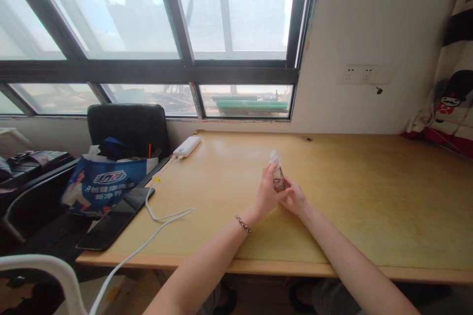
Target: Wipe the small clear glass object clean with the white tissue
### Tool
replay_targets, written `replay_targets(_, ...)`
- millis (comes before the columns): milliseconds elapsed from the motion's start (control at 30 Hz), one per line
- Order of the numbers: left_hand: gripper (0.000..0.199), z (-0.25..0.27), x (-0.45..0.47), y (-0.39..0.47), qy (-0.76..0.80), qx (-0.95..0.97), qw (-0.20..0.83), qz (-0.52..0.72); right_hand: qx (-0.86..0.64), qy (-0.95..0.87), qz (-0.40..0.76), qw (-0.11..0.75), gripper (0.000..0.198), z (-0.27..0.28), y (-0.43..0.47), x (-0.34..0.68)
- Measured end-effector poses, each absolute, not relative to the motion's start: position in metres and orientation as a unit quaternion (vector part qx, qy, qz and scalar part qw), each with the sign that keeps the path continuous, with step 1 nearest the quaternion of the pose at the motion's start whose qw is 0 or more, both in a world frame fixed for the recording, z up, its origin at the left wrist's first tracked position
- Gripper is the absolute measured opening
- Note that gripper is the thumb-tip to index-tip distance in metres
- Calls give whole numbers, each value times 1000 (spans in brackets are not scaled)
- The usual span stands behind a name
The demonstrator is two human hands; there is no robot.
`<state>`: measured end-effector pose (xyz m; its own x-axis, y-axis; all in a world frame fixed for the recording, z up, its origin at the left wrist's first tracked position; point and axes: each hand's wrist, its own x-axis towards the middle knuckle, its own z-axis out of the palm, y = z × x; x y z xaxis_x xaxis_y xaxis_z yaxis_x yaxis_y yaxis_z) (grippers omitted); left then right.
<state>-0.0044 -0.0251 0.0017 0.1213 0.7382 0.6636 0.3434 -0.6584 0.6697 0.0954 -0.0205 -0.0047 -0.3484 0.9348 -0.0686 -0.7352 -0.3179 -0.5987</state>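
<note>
Above the middle of the table, both hands hold a small clear bottle-like container (279,182). Its lower part looks reddish-brown, and a whitish piece, perhaps a cap or tissue, sits at its top. My left hand (266,188) wraps around the left side, with fingers near the whitish top and a beaded bracelet on the wrist. On the right, my right hand (294,198) closes on the lower part of the container. Some of its fingers are hidden behind the container and my left hand.
A wooden table (362,197) spans the front. At its left lie a white power bank (187,146), a white cable (162,226) and a black tablet (116,219) over the edge. A blue bag (107,182) rests on a black chair (127,125). Windows and wall sockets (367,74) are behind.
</note>
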Motion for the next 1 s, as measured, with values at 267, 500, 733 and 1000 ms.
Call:
replay_targets(267,54,15,-18,-21,394,675,276,560,-248,-278,785,496,29,-11,-22,98)
replay_targets(500,38,15,-21,-15,396,601,384,579,-268,-295,787,470,36,-6,-24,96)
replay_targets(733,36,13,-20,-17,378,649,317,580,-255,-270,788,491,36,-7,-23,97)
replay_targets(1000,50,11,-19,-23,272,801,145,513,-227,-224,781,538,37,2,-23,103)
